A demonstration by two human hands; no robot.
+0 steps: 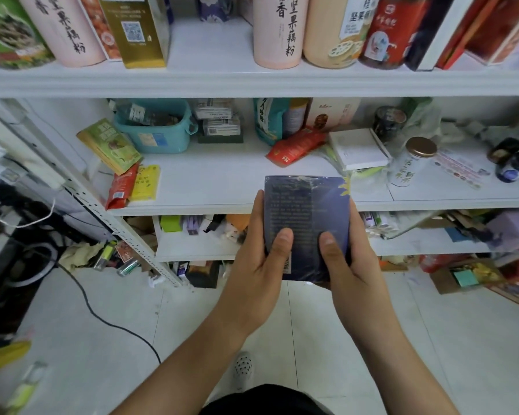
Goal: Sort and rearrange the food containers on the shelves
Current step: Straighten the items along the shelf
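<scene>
Navy film-wrapped box (306, 211) held at middle shelf (222, 181) edge | left grip (258, 256) and right grip (352, 265) curled round its lower sides, thumbs on top | best kept level and set on the shelf's bare patch.

Before the middle shelf (216, 175) hangs a box (306, 211), a tub (159, 136) behind left (a jar (411, 166) behind right).

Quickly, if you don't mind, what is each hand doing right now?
Left hand: grips the left side of the dark blue box, thumb on top.
Right hand: grips its right side.
</scene>
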